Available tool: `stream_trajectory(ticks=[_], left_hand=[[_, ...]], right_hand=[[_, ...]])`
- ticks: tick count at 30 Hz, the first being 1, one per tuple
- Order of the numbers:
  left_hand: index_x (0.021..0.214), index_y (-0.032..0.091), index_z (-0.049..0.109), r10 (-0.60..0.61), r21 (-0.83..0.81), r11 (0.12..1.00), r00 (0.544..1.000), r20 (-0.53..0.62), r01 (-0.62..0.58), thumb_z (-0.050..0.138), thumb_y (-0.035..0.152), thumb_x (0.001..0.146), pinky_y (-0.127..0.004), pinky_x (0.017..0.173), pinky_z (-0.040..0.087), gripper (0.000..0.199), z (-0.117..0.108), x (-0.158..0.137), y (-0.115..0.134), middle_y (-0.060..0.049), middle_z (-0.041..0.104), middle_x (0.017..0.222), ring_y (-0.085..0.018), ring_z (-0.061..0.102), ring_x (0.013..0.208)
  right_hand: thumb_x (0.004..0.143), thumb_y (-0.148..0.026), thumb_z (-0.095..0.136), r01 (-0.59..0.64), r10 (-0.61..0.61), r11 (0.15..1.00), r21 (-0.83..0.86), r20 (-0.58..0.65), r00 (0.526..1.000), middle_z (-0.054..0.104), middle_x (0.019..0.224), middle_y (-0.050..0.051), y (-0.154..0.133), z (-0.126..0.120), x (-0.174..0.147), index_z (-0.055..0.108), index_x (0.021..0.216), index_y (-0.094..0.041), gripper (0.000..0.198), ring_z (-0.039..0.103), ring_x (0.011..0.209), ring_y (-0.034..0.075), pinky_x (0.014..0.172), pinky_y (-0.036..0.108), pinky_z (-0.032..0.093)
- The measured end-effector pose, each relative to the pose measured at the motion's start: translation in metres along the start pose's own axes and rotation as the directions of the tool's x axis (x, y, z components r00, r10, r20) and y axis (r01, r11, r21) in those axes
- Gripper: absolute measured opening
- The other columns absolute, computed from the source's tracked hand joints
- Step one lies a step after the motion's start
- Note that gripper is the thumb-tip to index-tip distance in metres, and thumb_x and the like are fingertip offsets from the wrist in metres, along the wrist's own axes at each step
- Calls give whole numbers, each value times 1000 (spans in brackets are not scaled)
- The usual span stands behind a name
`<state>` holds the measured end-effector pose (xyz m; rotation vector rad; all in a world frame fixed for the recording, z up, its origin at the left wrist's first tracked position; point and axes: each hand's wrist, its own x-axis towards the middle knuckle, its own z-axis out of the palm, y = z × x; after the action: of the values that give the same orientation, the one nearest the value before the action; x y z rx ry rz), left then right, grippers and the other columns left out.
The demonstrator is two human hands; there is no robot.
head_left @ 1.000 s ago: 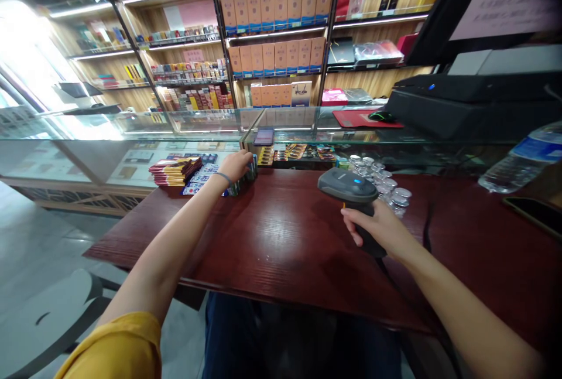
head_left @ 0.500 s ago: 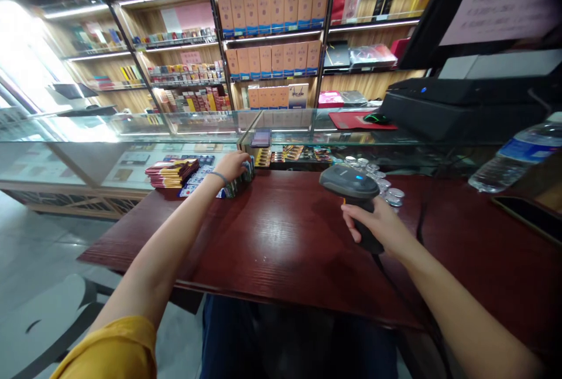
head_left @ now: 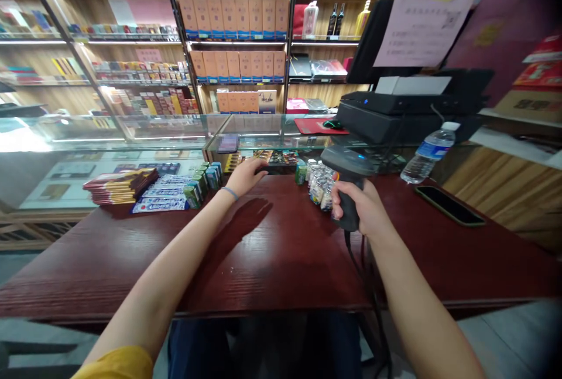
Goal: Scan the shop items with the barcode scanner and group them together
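My right hand point(head_left: 362, 203) grips the handle of a dark barcode scanner point(head_left: 349, 162), whose head points left with a small blue light on top. Just behind it stand several small bottles with silvery caps point(head_left: 319, 183), partly covered by the scanner, and a small green pack point(head_left: 301, 172) beside them. My left hand point(head_left: 246, 177) hovers above the brown table, fingers stretched to the right and nothing visible in them. To its left are several small green and blue packs point(head_left: 202, 183), blue-and-white packets point(head_left: 164, 193) and a stack of red-and-yellow packets point(head_left: 118, 185).
Beyond the table point(head_left: 263, 267) runs a glass display counter point(head_left: 171, 127). On the right are a water bottle point(head_left: 432, 153), a phone point(head_left: 450, 204) and a black checkout machine point(head_left: 390, 112). The scanner's cable point(head_left: 364, 276) hangs over the front edge.
My left hand has left the small green and blue packs and moved right. The scanner stays in my right hand, slightly nearer the bottles. The view has turned right.
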<state>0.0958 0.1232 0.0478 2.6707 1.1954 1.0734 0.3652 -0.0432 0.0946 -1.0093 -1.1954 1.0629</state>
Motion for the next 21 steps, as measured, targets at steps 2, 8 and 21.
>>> stream_trajectory(ticks=[2, 8, 21], left_hand=[[110, 19, 67, -14, -62, 998, 1000, 10, 15, 64, 24, 88, -37, 96, 50, 23, 26, 10, 10, -7, 68, 107, -21, 62, 101], [126, 21, 61, -4, -247, 969, 1000, -7, 2, 64, 18, 86, -37, 98, 52, 39, 86, 33, 31, -8, 61, 114, -19, 61, 102], [118, 20, 62, 8, -262, 964, 995, -102, -35, 66, 17, 84, -38, 99, 51, 34, 129, 42, 35, -9, 47, 117, -21, 55, 109]], right_hand=[[78, -40, 70, -23, 23, 1000, 1, 1, 1000, 55, 55, -6, 0, -3, 2, 56, 86, -23, 23, 48, 37, 11, 38, 26, 42], [75, -41, 70, -23, 26, 999, 36, -63, 998, 55, 54, -6, 3, -10, 8, 54, 90, -24, 28, 48, 36, 11, 36, 24, 40], [78, -39, 70, -24, 25, 996, 84, 0, 1000, 57, 55, -6, 5, -12, 9, 56, 88, -22, 23, 49, 35, 11, 35, 25, 41]])
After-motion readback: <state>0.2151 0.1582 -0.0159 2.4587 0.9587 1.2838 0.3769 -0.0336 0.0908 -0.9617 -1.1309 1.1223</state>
